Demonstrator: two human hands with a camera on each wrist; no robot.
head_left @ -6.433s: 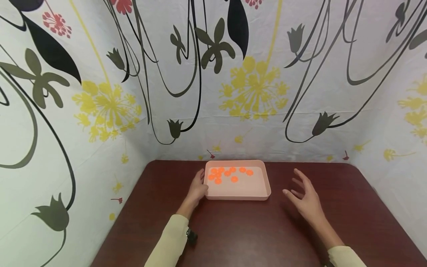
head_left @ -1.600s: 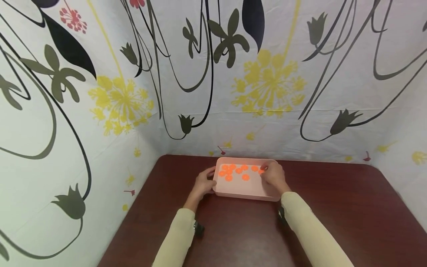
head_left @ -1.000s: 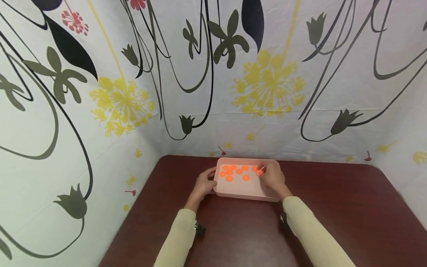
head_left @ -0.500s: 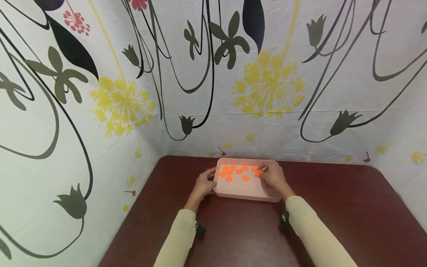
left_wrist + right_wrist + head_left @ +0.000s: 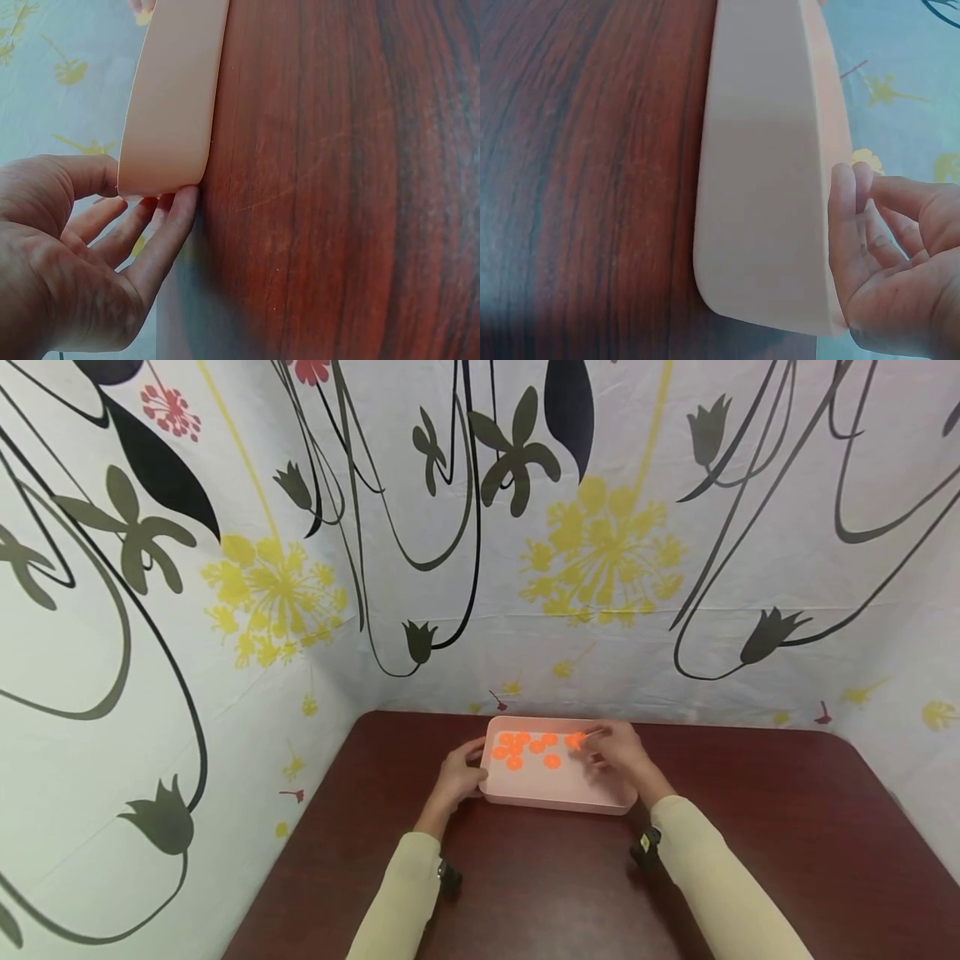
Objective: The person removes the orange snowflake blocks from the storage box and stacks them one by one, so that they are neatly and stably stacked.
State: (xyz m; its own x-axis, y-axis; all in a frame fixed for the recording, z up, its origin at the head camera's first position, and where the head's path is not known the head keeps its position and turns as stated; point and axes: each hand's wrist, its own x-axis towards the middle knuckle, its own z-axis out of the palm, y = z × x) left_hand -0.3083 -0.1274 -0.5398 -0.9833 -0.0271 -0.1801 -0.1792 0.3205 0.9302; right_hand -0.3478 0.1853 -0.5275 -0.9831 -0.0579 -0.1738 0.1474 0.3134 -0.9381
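A shallow pink tray lies near the far edge of the table. Several flat orange discs are spread over its left and back parts, some touching each other. My left hand holds the tray's left end; in the left wrist view, the thumb is at the rim and the fingers press against the wall of the tray. Over the tray's right half is my right hand, its blurred, loosely bent fingers beside the rightmost discs. In the right wrist view no disc shows at its fingertips.
A dark reddish-brown table carries the tray. A white cloth with printed flowers hangs behind the table and along its sides. Dark wrist cameras sit under both sleeves.
My right hand has come from beside the tray to over its right half. The rightmost disc has shifted left against its neighbour, and the right fingers have drawn back slightly. The left hand keeps its hold.
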